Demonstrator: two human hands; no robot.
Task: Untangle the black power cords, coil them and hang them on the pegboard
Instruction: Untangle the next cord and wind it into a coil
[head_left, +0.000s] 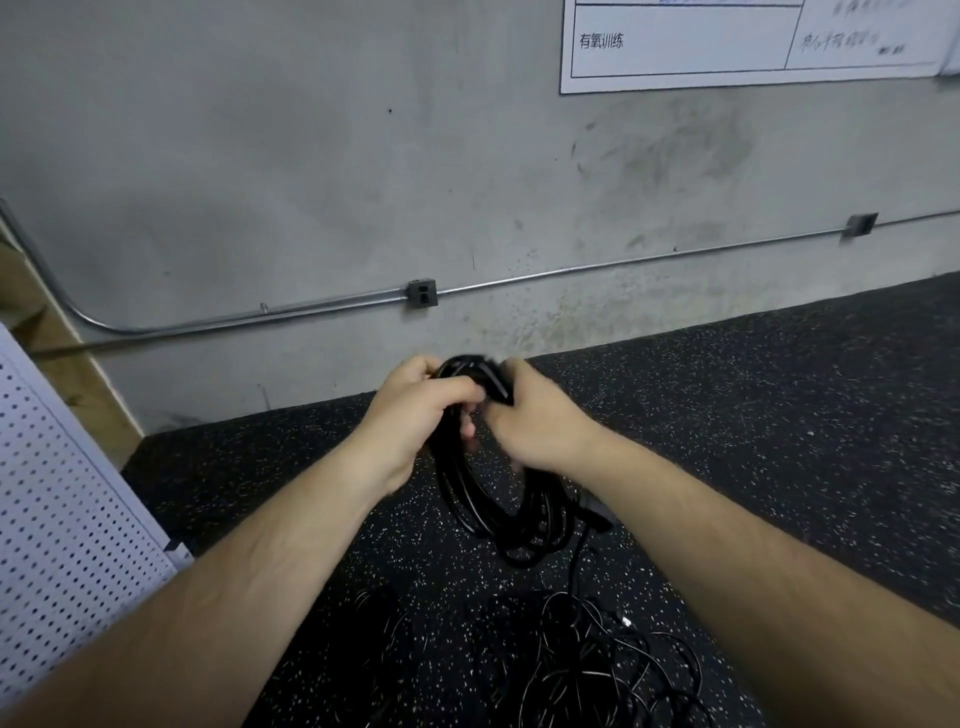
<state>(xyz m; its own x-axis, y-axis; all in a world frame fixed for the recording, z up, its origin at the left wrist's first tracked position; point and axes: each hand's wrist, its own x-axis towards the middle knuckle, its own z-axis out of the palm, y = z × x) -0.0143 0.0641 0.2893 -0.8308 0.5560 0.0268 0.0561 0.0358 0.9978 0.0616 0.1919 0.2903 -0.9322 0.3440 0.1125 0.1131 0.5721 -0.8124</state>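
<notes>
Head view: both hands meet in mid-air above the floor (779, 415), near the wall (311, 182). The left hand (415, 410) and right hand (537, 423) each curl their fingers round the top of a black coil (498, 514), whose loops hang below them. More cords (597, 660) lie tangled on the floor at the bottom edge. A pegboard (67, 493) leans at the left edge.

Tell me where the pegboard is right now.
Head view: the white pegboard stands at the far left edge, left of the left hand that grips the coiled cord.
</notes>
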